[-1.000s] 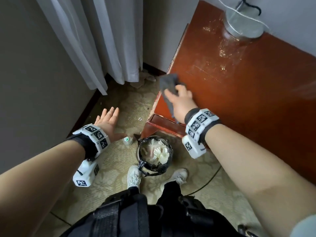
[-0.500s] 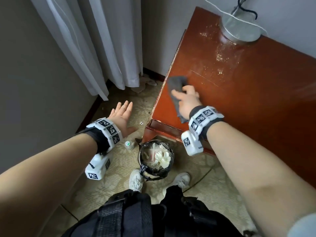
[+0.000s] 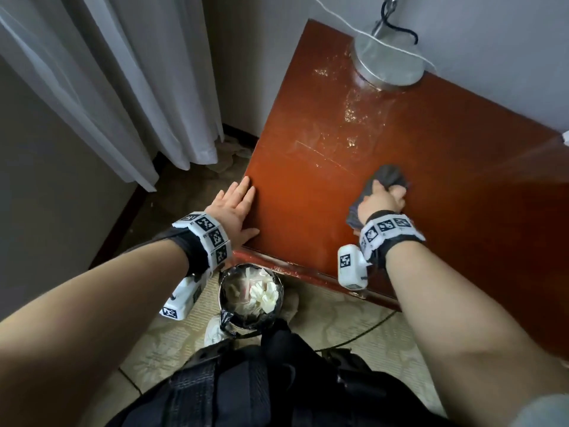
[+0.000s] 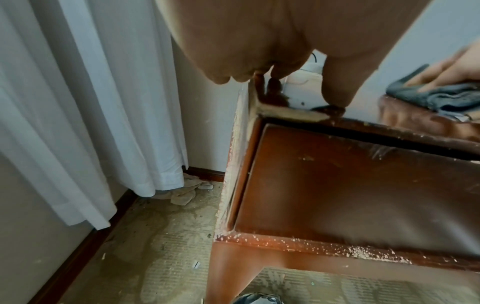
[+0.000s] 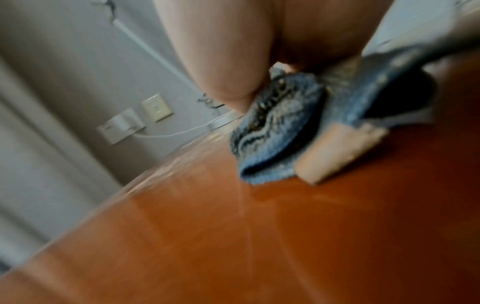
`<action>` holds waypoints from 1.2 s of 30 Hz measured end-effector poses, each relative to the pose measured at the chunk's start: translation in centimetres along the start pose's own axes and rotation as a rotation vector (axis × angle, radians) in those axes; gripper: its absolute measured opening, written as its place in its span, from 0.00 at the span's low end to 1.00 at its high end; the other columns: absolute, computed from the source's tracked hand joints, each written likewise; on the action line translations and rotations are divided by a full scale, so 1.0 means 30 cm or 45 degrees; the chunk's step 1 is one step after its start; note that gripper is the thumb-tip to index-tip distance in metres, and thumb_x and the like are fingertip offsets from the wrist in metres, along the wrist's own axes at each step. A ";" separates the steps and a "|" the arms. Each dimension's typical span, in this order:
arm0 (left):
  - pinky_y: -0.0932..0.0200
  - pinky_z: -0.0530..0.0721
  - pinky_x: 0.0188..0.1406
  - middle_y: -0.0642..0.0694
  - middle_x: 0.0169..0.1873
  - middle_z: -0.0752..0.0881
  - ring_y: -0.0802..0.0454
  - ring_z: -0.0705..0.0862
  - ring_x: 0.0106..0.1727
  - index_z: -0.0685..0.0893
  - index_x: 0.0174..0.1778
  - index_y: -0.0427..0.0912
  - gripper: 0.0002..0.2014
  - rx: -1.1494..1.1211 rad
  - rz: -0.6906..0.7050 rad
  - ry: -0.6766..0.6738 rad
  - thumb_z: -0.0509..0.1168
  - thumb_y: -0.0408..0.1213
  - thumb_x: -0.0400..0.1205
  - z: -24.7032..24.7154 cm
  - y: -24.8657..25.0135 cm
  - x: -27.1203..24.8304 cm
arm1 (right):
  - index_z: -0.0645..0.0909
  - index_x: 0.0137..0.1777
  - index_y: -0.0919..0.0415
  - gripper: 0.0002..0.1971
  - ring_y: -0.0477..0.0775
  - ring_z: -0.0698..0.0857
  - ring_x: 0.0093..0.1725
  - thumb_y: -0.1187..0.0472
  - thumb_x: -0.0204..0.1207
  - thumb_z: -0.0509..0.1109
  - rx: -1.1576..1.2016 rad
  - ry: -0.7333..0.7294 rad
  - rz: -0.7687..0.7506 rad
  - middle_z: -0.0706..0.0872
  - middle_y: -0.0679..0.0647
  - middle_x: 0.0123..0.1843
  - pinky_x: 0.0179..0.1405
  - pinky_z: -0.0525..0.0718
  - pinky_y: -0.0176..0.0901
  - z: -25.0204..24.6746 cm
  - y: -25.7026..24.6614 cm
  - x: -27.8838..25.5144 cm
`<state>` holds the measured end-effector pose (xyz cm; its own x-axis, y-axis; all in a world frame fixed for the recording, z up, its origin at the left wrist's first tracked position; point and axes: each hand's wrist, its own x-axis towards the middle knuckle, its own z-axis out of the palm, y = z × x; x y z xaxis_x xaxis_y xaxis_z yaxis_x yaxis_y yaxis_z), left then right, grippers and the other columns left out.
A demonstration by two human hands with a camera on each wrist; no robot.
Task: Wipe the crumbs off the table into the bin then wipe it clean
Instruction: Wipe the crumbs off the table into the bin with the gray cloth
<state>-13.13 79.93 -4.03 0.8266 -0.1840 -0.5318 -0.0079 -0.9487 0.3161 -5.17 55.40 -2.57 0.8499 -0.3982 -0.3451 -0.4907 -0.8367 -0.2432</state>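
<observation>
The red-brown table [image 3: 308,211] carries pale crumbs [image 3: 354,115] in a streak from the lamp base toward its middle. My right hand [image 3: 383,200] grips a bunched grey cloth [image 3: 389,177] and presses it on the tabletop, right of centre; the right wrist view shows the cloth [image 5: 275,131] blurred under the fingers. My left hand [image 3: 237,204] lies flat with straight fingers on the table's left front corner. In the left wrist view the thumb [image 4: 337,88] touches the table edge [image 4: 298,111]. A small black-lined bin [image 3: 251,295] with white tissues stands on the floor below that corner.
A round metal lamp base [image 3: 388,61] with cables stands at the table's back edge against the wall. White curtains [image 3: 123,87] hang at the left. A drawer front [image 4: 363,185] sits under the tabletop. My shoes [image 3: 215,329] are by the bin on patterned carpet.
My right hand has slid the cloth from the table's left edge rightward toward the middle. My left hand has risen from beside the table and now rests on its left corner.
</observation>
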 end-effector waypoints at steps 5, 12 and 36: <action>0.54 0.37 0.79 0.47 0.82 0.40 0.48 0.38 0.83 0.37 0.82 0.44 0.42 -0.163 -0.177 0.137 0.61 0.47 0.83 -0.039 -0.044 -0.015 | 0.68 0.75 0.56 0.23 0.65 0.68 0.73 0.60 0.80 0.61 0.022 -0.228 -0.616 0.66 0.64 0.74 0.71 0.71 0.52 0.107 -0.287 -0.072; 0.49 0.44 0.81 0.40 0.82 0.47 0.41 0.43 0.83 0.45 0.82 0.38 0.41 -0.415 -0.554 0.451 0.64 0.41 0.82 -0.089 -0.092 -0.054 | 0.76 0.71 0.58 0.22 0.58 0.68 0.73 0.71 0.79 0.58 0.082 -0.678 -1.214 0.66 0.59 0.73 0.73 0.62 0.36 0.098 -0.364 -0.143; 0.43 0.32 0.79 0.36 0.76 0.24 0.39 0.27 0.79 0.33 0.81 0.50 0.43 0.356 -0.158 -0.071 0.54 0.62 0.81 -0.096 0.366 0.263 | 0.50 0.81 0.43 0.29 0.57 0.44 0.83 0.47 0.83 0.54 -0.337 -0.148 -0.389 0.46 0.53 0.84 0.81 0.48 0.56 -0.112 0.050 0.446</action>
<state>-5.08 68.81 -2.48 0.7988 -0.0686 -0.5977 -0.0698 -0.9973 0.0213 6.12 47.55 -4.50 0.9139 -0.0839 -0.3971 -0.1400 -0.9835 -0.1145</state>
